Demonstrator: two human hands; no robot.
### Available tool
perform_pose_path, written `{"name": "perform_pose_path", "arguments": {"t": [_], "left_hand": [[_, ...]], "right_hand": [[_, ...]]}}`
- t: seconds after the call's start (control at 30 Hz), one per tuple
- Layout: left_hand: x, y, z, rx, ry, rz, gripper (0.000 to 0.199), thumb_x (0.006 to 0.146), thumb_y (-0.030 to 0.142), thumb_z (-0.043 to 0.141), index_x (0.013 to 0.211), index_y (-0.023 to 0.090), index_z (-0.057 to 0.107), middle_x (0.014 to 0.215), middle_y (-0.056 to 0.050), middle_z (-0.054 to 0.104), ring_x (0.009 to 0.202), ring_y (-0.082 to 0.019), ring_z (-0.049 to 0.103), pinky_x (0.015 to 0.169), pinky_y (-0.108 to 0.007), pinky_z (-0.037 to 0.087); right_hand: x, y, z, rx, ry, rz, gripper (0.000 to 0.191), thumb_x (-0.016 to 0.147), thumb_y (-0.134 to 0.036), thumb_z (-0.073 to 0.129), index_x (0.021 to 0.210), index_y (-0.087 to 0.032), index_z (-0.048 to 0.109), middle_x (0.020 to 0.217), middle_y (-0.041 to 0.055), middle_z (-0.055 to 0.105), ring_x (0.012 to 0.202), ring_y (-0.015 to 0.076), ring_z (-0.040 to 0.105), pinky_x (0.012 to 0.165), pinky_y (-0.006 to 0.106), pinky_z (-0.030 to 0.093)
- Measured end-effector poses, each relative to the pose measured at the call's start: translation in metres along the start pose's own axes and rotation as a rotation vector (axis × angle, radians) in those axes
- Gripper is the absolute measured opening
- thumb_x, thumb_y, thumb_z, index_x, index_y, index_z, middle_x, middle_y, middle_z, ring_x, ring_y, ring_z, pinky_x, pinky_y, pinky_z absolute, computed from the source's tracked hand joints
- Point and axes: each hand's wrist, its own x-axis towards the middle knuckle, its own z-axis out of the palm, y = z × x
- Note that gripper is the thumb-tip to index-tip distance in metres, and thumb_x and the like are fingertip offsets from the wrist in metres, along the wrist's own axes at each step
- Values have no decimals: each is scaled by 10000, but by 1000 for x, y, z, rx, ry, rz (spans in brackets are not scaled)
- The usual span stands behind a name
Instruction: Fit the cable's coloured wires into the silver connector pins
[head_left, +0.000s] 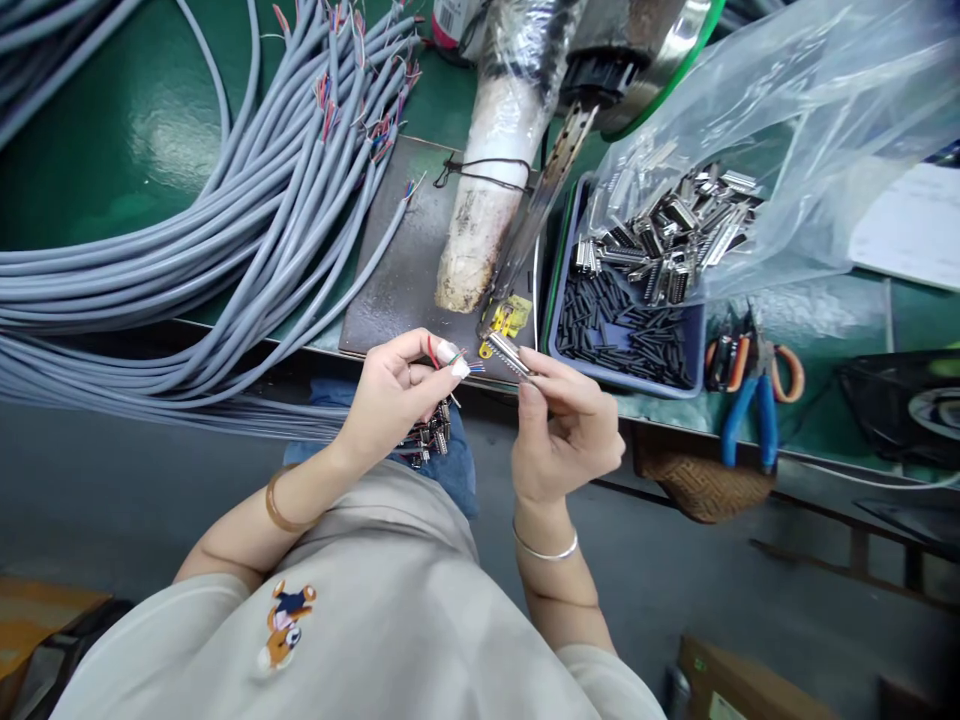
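Note:
My left hand [401, 392] pinches thin coloured wires [474, 369], whose ends point right. White covers wrap its thumb and index fingertips. My right hand [564, 425] holds a metal connector [508, 354] between thumb and fingers, a little right of the wire ends and apart from them. Just beyond the connector is a yellow piece [511, 316] at the tip of a metal holder. Below my left hand, several wired connectors [431, 436] lie over my lap. A wrapped white tube [491, 190] reaches down over a dark board [409, 265].
Grey cables [247, 240] cover the left of the green table. A blue tray [701, 345] at right holds black sleeves [622, 325] and metal connectors [675, 235] in a plastic bag. Right of it lie blue-handled pliers [750, 400] and orange-handled cutters [739, 362].

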Motion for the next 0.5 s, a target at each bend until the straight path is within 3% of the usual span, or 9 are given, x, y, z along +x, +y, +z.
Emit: {"name": "perform_pose_path", "arguments": {"t": [0.13,0.5], "left_hand": [[4,2,6,-5,4,41,354,719,308,874,709,168,549,758,18,651,405,-11,468,354,-151,361],[9,-1,12,110,96,222,263,808,288,786,731,179,560,784,6,693,494,-23,447,462,-163,398]], "right_hand": [[0,-1,3,77,-83,116,113,916,-133,699,959,-230,659,1091,41,804,1019,199,785,829,344,670],[5,2,8,20,-103,35,151,894,-130,702,891,-247,607,1107,50,800,956,202,788,769,352,669]]}}
